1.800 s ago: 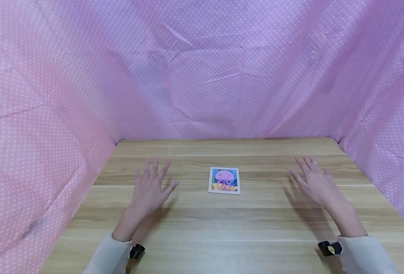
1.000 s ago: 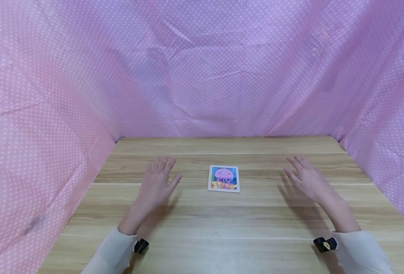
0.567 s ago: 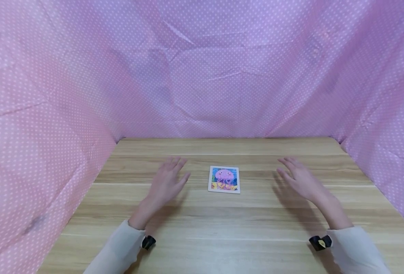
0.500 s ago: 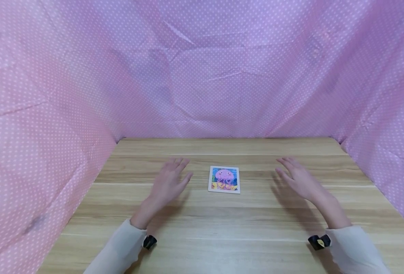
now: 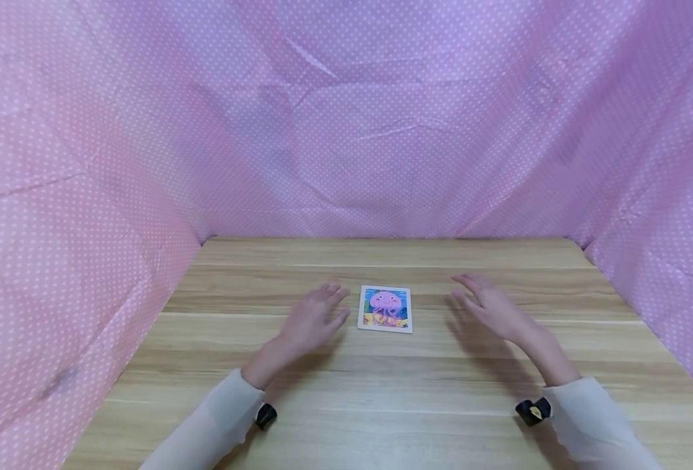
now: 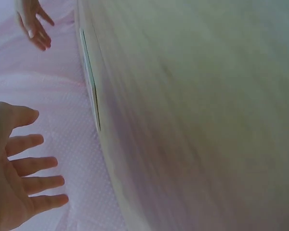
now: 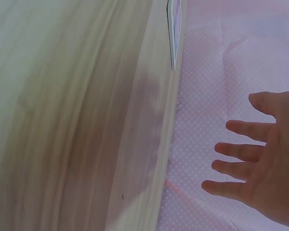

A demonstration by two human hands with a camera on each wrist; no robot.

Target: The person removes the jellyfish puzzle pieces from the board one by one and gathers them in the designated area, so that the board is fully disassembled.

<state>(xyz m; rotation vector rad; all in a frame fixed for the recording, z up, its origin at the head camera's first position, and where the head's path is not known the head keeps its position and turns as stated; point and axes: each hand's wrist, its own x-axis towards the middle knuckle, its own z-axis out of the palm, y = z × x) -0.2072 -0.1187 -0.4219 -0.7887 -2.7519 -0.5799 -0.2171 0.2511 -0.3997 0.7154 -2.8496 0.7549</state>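
Note:
A small picture puzzle (image 5: 385, 309) with a white border and a pink jellyfish lies flat near the middle of the wooden table. Just left of it hovers my left hand (image 5: 313, 320), fingers extended and spread, thumb close to the puzzle's left edge. My right hand (image 5: 493, 308) is held over the table to the right, farther from the puzzle, its fingers straight too. Neither hand holds anything. Seen from the left wrist, the puzzle (image 6: 91, 79) appears edge-on between both hands; the right wrist view catches only its near end (image 7: 174, 36).
Pink cloth with white dots (image 5: 382, 130) hangs behind the wooden table (image 5: 382, 405) and along both sides. Light sleeves cover the forearms, and a black wrist device (image 5: 532, 411) sits at the right cuff, with another (image 5: 266, 416) at the left.
Both hands have moved inward towards the puzzle, the left one farther and now close beside it. The puzzle stays in place on the table.

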